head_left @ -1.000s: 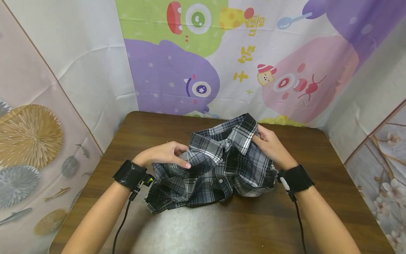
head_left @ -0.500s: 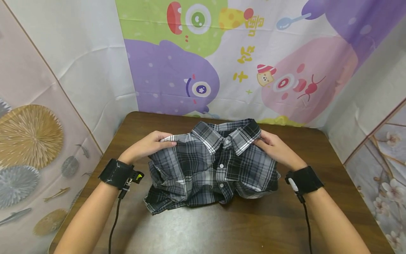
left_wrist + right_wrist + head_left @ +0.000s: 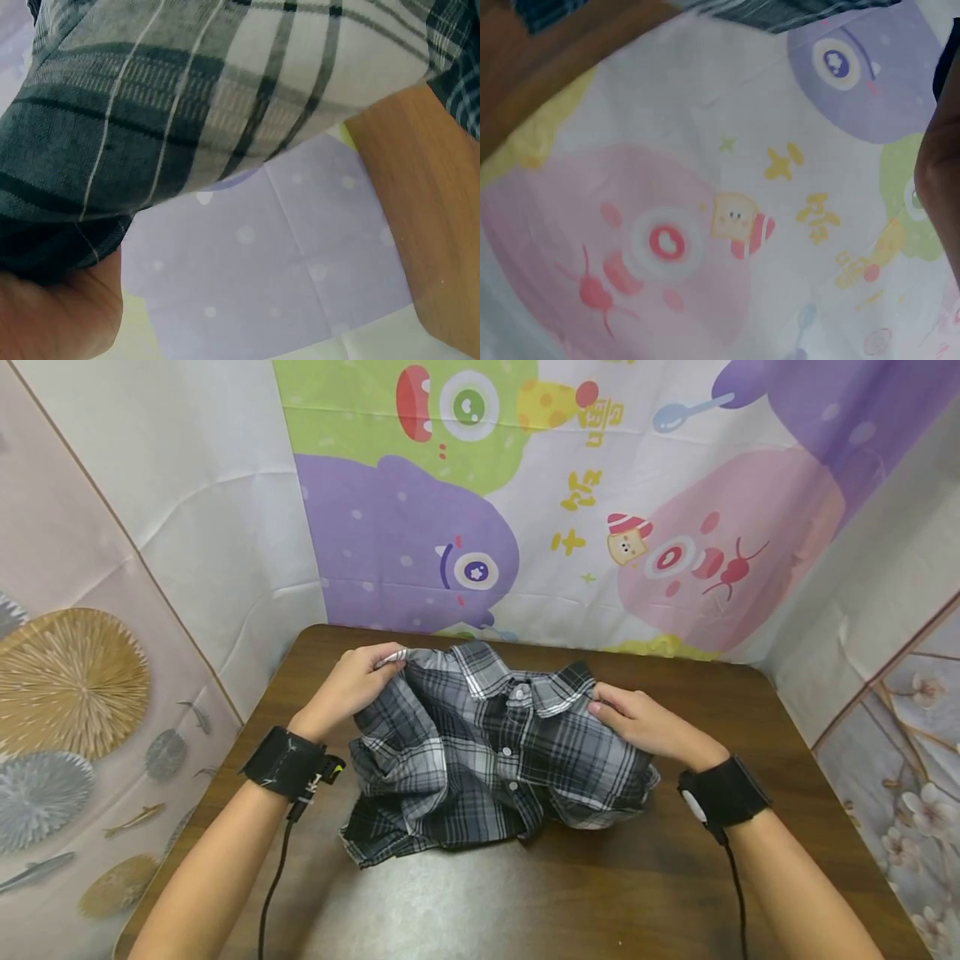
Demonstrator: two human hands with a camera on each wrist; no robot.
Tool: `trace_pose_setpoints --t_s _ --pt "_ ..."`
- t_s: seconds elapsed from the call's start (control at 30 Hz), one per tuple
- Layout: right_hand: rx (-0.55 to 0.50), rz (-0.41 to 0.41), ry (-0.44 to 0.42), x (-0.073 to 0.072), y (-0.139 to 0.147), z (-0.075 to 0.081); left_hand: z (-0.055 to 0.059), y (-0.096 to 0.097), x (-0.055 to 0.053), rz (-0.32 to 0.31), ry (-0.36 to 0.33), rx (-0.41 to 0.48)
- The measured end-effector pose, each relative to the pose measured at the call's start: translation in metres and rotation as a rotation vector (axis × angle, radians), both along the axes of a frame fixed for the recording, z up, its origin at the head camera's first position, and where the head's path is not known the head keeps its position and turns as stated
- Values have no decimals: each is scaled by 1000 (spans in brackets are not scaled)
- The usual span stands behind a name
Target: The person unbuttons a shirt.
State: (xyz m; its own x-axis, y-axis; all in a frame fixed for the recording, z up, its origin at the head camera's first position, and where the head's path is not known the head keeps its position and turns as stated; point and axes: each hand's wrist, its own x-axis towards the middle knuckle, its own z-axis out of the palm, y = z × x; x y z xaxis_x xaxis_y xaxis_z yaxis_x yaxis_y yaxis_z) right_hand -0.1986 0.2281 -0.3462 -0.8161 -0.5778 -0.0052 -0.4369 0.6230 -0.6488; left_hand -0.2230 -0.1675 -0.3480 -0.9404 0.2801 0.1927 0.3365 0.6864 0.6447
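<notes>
A black, grey and white plaid shirt [image 3: 480, 752] with a collar and white buttons lies bunched on the wooden table, its collar toward the back. My left hand [image 3: 354, 683] pinches the shirt's shoulder on the left and holds it raised. On the other side, my right hand [image 3: 647, 717] pinches the cloth just beside the collar's right tip. Close up in the left wrist view, the plaid cloth [image 3: 165, 97] stretches above part of my left hand [image 3: 64, 311]. Only a strip of the shirt [image 3: 780, 11] and an edge of my right hand [image 3: 941, 165] show in the right wrist view.
The brown wooden table [image 3: 585, 893] has rounded back corners. Behind it hangs a cartoon-printed cloth [image 3: 555, 527]. Patterned curtains [image 3: 82, 693] close off both sides. Black bands with cables circle both wrists.
My left hand has come off the shirt's front, gone left and up, and gripped the shoulder, spreading that side. My right hand has lowered slightly, and the collar has shifted left.
</notes>
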Motion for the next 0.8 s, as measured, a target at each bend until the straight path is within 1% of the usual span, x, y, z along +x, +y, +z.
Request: trace_pose_setpoints --t_s 0.03,0.1,0.2,0.27,0.33,0.4,0.5,0.7,0.8 --pt "-7 8 -45 2 -1 0 0 0 -1 0 -9 10" --pt "-13 15 -161 7 -2 1 1 1 -2 16 -16 30" --pt "39 20 -324 16 -3 1 2 1 -4 44 -15 56" --pt "96 36 -393 20 -4 1 4 1 -4 57 -10 70" --pt "156 75 -411 21 -5 -2 5 1 -4 62 4 76" --pt "199 102 -407 20 -5 -4 6 2 -4 67 15 85" --pt "260 107 -418 19 -3 -5 6 4 -4 74 31 90" --pt "409 108 -505 24 1 7 5 5 -4 95 53 79" --pt "439 110 -535 26 5 12 4 5 -5 105 56 66"
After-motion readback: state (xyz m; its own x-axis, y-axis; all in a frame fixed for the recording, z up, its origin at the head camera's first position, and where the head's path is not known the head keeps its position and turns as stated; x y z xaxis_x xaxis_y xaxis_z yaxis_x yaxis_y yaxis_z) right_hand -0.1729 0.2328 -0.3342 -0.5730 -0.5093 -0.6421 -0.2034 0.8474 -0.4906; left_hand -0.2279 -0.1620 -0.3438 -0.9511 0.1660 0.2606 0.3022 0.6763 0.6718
